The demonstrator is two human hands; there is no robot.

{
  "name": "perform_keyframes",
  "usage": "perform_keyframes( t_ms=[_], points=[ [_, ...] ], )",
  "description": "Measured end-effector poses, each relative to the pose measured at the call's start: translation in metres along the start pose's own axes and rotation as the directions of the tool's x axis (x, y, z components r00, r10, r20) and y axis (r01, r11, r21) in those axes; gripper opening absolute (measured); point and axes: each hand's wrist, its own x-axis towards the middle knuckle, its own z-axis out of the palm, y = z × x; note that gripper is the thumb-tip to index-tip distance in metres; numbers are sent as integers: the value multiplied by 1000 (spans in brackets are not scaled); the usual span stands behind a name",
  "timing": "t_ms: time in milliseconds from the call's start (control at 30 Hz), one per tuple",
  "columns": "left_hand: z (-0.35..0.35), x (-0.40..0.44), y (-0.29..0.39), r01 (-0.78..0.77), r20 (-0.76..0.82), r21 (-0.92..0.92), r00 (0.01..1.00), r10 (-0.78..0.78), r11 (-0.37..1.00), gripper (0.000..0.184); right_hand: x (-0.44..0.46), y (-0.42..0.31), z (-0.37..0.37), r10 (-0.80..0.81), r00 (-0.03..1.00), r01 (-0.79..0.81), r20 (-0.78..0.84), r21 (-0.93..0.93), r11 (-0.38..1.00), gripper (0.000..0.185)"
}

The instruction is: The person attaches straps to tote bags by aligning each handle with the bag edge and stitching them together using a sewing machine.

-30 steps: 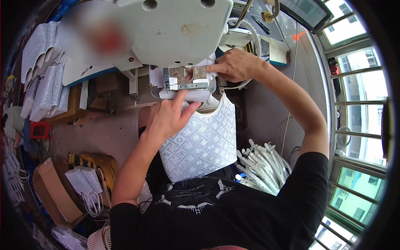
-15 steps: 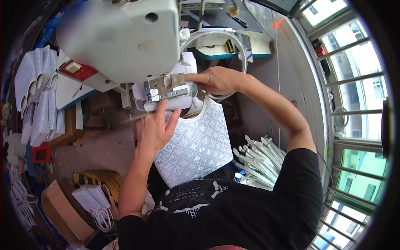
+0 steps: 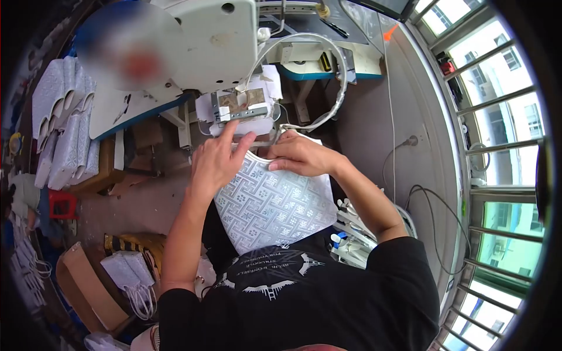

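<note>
A silver-white patterned fabric bag (image 3: 275,205) hangs from the sewing machine (image 3: 225,52) down to my lap. Its curved upper edge has a white binding. My left hand (image 3: 216,161) lies over the left end of that edge, thumb and index finger apart, the index fingertip at the metal guide plate (image 3: 243,112). My right hand (image 3: 301,155) is closed on the bag's upper right edge, thumb in front, other fingers partly hidden. A long white strip (image 3: 342,88) loops from the machine round to the right hand.
Folded patterned bags (image 3: 70,123) are stacked at left by the white table (image 3: 111,105). White strips (image 3: 354,234) bunch at my right side. A cardboard box (image 3: 88,286) and more bags (image 3: 132,275) sit lower left. A barred window (image 3: 497,158) lines the right.
My right hand has come down from beside the guide plate and taken hold of the bag's upper edge. My left hand stays by the plate. The view has shifted slightly.
</note>
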Motion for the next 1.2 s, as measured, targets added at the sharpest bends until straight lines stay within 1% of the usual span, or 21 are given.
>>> perform_keyframes(
  t_ms=[67,133,167,200,267,367,467,567,600,667,700,733,800,833,867,900,967,1000,1100,1133,1200],
  points=[
    [-11,0,-5,42,40,-20,998,-42,999,63,1,-18,-16,-38,997,36,60,30,999,32],
    [-22,6,-9,59,145,-73,988,-47,996,68,-2,-19,-19,-64,993,59,98,50,997,35],
    [-26,7,-10,60,193,-100,980,-40,993,70,-2,-18,-21,-73,996,71,57,34,997,34],
    [-27,8,-12,62,184,-94,982,-44,994,70,-2,-16,-25,-83,997,83,12,14,996,33],
    [-23,11,-20,63,228,-190,974,-18,980,71,-2,-8,-37,-105,994,104,-35,-15,994,32],
    [-19,10,-25,44,223,-247,975,12,968,69,-5,17,-47,75,997,-72,-33,91,993,31],
    [-11,2,-28,-3,181,-265,982,53,964,64,4,33,-51,60,996,-49,-69,146,988,32],
    [5,-20,-48,-104,-31,-584,994,106,805,48,13,37,-53,77,993,-57,-92,197,979,32],
    [17,-19,-58,-104,-26,-583,994,109,806,48,16,37,-52,105,990,-82,-98,220,972,31],
    [52,-17,-82,-206,-266,-827,963,-41,523,37,14,37,-50,143,984,-115,-102,245,963,31],
    [65,-15,-91,-287,-357,-890,922,-151,354,31,14,37,-49,152,981,-117,-123,254,960,29],
    [74,-13,-97,-287,-357,-891,921,-153,351,31,14,36,-48,160,977,-118,-141,264,957,28],
    [87,-9,-104,-146,-184,-967,967,-176,208,22,14,33,-46,167,974,-121,-151,271,955,26],
    [90,-6,-106,-74,-97,-988,980,-176,134,20,14,30,-46,217,961,-159,-169,303,940,24],
    [88,-5,-113,-73,-96,-989,979,-180,131,20,14,26,-46,269,945,-196,-185,338,920,23],
    [76,-5,-120,-105,-128,-977,985,-118,186,20,13,23,-46,325,924,-233,-201,377,896,24],
    [50,-1,-128,-174,-177,-942,984,17,285,27,20,16,-48,342,914,-244,-217,380,892,25],
    [39,4,-126,-168,-171,-944,985,18,284,27,24,13,-48,352,906,-247,-236,380,891,27],
    [6,24,-117,-244,-237,-826,968,81,508,34,26,20,-46,375,888,-261,-266,381,887,33],
    [2,29,-118,-247,-239,-826,968,82,508,34,26,24,-47,389,879,-272,-275,380,884,35],
    [1,38,-119,-145,-149,-825,988,36,546,34,25,28,-48,407,868,-290,-283,377,880,38]
  ],
)
